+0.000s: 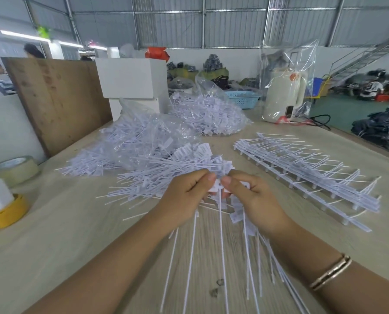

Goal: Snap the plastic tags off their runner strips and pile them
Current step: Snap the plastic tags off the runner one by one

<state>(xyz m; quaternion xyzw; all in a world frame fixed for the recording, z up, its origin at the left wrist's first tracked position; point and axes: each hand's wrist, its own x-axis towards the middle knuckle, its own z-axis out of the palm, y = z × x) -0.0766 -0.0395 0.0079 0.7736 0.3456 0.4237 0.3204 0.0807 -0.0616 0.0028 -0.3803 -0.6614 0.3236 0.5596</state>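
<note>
Wood-grain table (76, 234) w/ tag pile (157, 175); warehouse bg, metal wall.

Matt white plastic tags (166, 175), crinkly glossy clear bags (143, 130), pale smooth wood-grain tabletop (76, 234).

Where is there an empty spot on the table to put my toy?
Bare wood lies at the near left, between the yellow tape roll and the left forearm. A smaller gap sits between the loose tags and the runner strips. The middle, around both hands, is crowded.
</note>
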